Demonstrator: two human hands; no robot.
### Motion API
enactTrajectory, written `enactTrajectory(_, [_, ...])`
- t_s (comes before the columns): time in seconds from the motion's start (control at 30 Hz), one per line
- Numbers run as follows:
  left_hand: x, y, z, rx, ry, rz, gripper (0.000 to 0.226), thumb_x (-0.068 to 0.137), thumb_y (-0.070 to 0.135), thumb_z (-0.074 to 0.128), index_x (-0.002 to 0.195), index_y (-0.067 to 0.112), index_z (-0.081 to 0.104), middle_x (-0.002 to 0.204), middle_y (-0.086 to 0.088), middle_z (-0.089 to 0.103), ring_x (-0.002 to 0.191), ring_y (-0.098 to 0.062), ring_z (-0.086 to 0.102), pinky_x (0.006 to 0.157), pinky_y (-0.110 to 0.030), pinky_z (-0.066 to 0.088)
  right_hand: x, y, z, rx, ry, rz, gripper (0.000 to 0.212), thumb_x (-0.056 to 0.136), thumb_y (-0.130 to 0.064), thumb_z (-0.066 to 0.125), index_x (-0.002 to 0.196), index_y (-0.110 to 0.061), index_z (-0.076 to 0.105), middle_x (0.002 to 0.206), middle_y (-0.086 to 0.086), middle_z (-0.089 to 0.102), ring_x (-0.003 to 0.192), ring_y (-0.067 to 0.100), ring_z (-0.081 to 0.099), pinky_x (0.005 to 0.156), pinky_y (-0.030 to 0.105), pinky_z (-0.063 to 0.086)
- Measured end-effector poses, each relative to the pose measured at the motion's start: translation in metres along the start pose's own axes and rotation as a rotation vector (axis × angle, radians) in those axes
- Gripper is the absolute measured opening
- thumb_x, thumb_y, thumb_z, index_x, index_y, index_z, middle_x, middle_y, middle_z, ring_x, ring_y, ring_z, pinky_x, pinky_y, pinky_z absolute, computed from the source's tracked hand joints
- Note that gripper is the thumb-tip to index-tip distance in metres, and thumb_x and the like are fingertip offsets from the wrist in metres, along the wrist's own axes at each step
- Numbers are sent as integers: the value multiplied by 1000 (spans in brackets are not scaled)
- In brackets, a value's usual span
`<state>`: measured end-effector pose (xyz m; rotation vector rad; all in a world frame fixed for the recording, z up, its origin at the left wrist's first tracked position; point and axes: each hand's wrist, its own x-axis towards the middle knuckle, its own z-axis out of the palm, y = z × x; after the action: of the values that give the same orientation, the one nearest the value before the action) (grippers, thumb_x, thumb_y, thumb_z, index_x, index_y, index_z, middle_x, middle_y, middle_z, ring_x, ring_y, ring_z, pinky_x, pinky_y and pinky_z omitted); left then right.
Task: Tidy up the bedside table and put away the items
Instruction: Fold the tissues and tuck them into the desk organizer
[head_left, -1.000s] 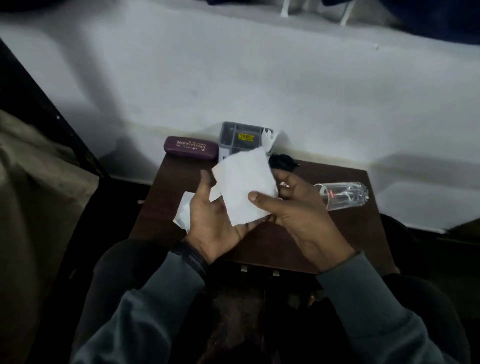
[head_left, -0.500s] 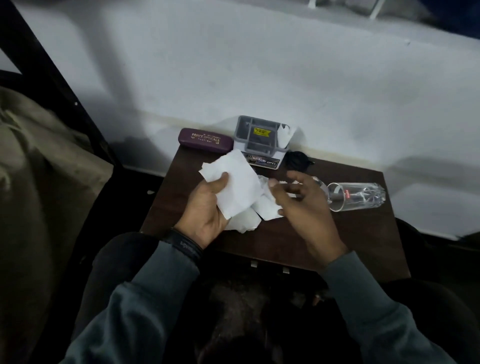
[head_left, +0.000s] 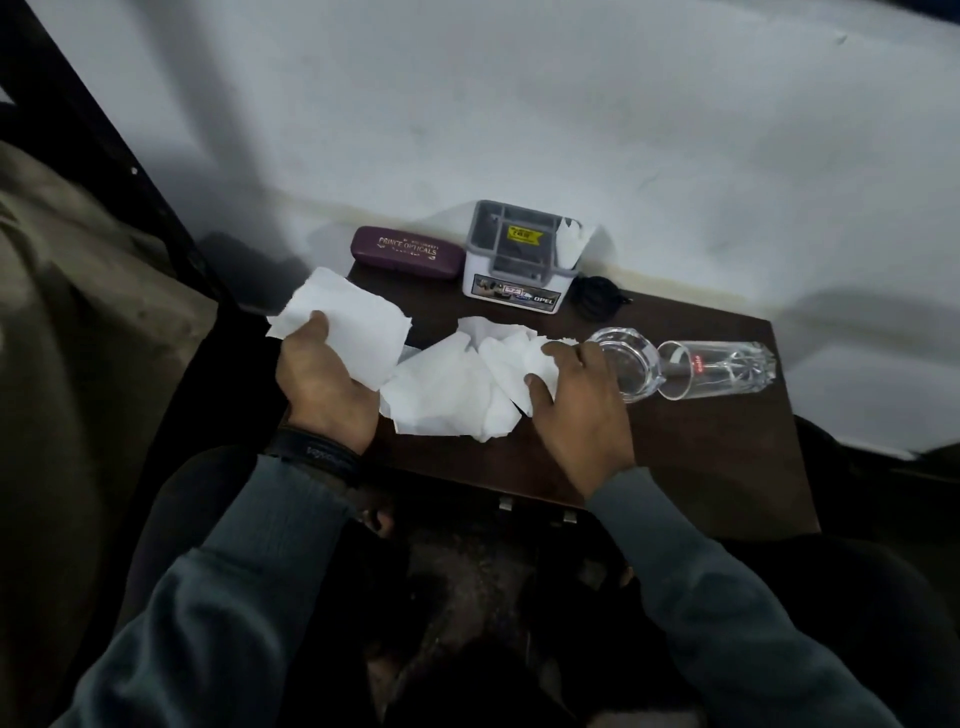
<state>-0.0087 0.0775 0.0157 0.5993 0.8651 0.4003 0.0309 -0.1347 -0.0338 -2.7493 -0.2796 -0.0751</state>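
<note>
At the bedside table (head_left: 701, 457), left hand (head_left: 324, 382) grips a tissue (head_left: 358, 325) (unfolded), right hand (head_left: 579, 402) pinches crumpled tissues (head_left: 511, 364).

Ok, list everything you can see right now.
table: one, dark brown, centre of view.
spectacle case: one, maroon, back left of table.
organiser box: one, grey and white, back centre, spare tissue in right compartment.
black object: one, right of box, too dark to identify.
glass dish: one, clear, right of centre.
drinking glass: one, clear, on its side, far right.
tissue heap: several, white, mid-table.
held tissue: one, white, at left edge.
left hand: grips held tissue.
right hand: pinches tissue heap.
</note>
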Motion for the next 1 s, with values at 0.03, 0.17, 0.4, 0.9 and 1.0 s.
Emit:
enactTrajectory(0.03, [2,2,-2,5,16,9,19,104,20,55,118,18,68,123,-7,73,111,-30,72,96,-48,59,-1,-2,2,6,4,9,43,98,-28,65,137,-11,60,131,17,54,127,38,49,110,46,41])
enactTrajectory(0.17, [7,7,-6,5,54,27,11,102,18,59,105,19,70,118,-6,75,107,-28,74,99,-50,58,0,-8,3,-35,24,44,42,99,-27,60,138,-12,59,133,16,55,126,38,48,109,46,40])
enactTrajectory(0.4, [8,7,-11,16,-5,26,15,105,17,53,111,17,67,118,-9,74,108,-30,72,101,-52,57,22,-47,20,-125,-258,-642,39,101,-22,59,140,-24,60,146,-6,54,129,26,46,100,42,41])
enactTrajectory(0.9, [14,10,-19,87,-7,21,34,103,18,54,135,9,62,126,-12,72,111,-30,72,98,-48,58,54,-62,-2,336,-239,-331,12,100,-17,64,108,-16,73,101,-2,74,97,13,66,84,16,47])
enactTrajectory(1.0, [13,10,-19,91,38,24,28,102,18,57,127,10,65,122,-11,73,102,-26,73,91,-43,60,48,-69,-36,729,-237,-179,11,98,-11,69,102,-20,75,93,-10,76,87,-2,69,83,10,50])
